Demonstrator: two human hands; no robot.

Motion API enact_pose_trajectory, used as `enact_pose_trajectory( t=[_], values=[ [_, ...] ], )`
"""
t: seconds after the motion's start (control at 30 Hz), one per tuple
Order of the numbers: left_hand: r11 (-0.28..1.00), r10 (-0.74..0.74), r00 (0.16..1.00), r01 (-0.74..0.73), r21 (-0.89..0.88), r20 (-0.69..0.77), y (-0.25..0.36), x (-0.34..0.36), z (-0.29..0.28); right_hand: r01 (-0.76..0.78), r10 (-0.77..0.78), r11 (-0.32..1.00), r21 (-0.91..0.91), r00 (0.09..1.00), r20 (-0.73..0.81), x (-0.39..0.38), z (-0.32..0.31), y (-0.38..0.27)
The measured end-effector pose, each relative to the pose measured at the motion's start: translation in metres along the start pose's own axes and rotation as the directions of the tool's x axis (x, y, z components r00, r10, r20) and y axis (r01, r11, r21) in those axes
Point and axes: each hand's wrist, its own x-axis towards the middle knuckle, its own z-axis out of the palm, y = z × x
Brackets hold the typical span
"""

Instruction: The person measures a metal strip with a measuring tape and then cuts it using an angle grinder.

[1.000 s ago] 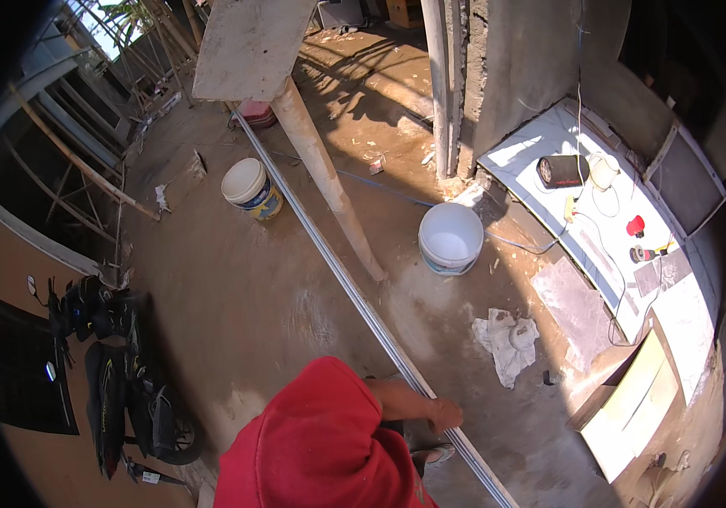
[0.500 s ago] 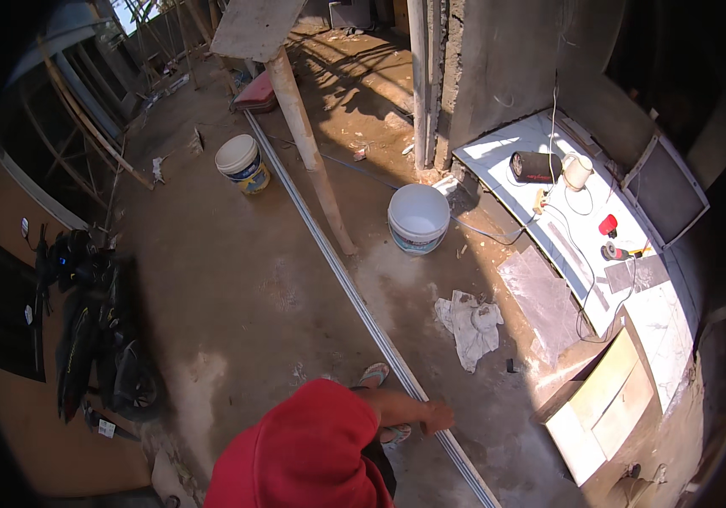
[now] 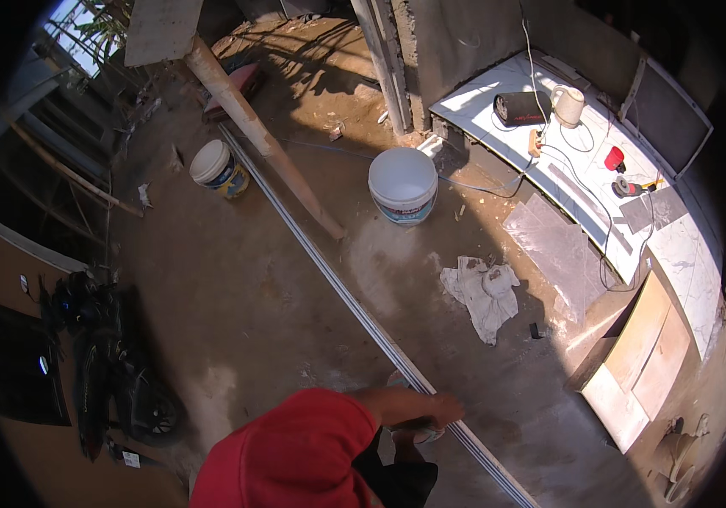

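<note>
My left and right hands are out of view. Below me, at the bottom centre, a person in a red top bends over a long bundle of pale, ridged strips that runs diagonally across the floor. That person's bare hand is on the strips; whether it grips them is too small to tell. Their dark shorts and part of a sandalled foot show beneath the arm.
A leaning post stands beside the strips, near two buckets. A crumpled white cloth lies rightward, by panels and a white slab bearing tools and cords. A motorbike is at left.
The view has shifted, so the floor objects appear slightly higher than a second ago. The person in red leans differently, showing more dark shorts; their hand stays on the strips.
</note>
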Motion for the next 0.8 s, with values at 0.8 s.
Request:
enact_pose_trajectory(
  t=[0.8],
  values=[
    [0.992,0.079,0.973,-0.099,0.084,0.218,-0.241,0.177,0.251,0.152,-0.193,0.891,-0.428,0.980,-0.053,0.269,0.317,0.103]
  ],
)
